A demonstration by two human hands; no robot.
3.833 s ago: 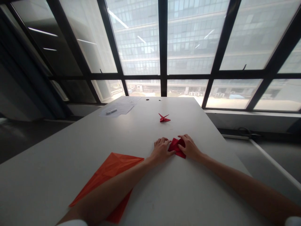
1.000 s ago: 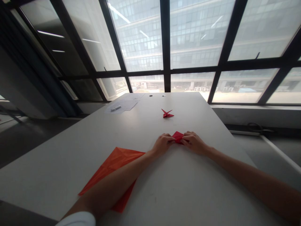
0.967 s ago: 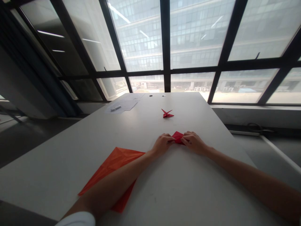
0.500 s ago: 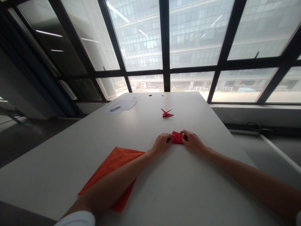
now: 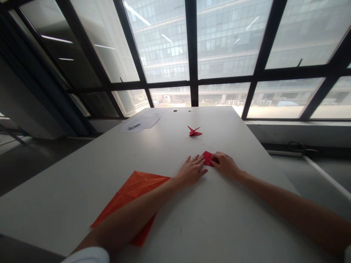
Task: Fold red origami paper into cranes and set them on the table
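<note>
A small folded piece of red paper lies on the white table between my hands. My left hand rests flat with its fingers spread, the fingertips touching the paper's left edge. At the paper's right side, my right hand has its fingers curled and pinched on the edge. Beyond them stands a folded red origami crane with pointed tips. Under my left forearm is a creased orange-red sheet of paper, partly hidden by the arm.
The white table stretches toward large windows. At its far left lie printed sheets with a white marker-like stick on them. A dark cable lies beyond the table's right edge.
My left hand has let go of its pinch and flattened out with fingers spread. The small red paper now shows a more pointed top. My right hand has barely moved.
</note>
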